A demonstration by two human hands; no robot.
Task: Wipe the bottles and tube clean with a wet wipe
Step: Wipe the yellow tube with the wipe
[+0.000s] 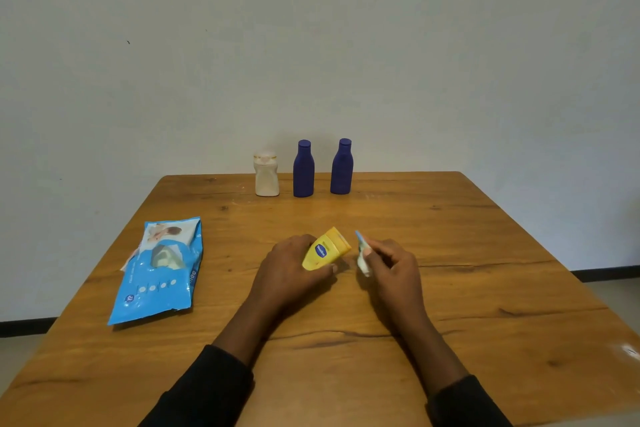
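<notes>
Left hand (294, 269) is gripping the tube (325, 249) low over the table (485, 253), cap end tilting up-right; right hand (388, 265) is pinching the wipe (363, 255) just right of the cap; bottles (304, 170) are standing behind.

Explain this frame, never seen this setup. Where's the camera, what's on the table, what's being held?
No robot here: a person works with bare hands, and the one picture comes from a camera worn on the head, looking forward and down. On the wooden table lie a blue wet-wipe pack at left and, upright near the far edge, a cream bottle and two dark blue bottles. The left hand grips a tilted yellow Vaseline container. The right hand pinches a small white item with a blue end; wipe or tube, I cannot tell.
</notes>
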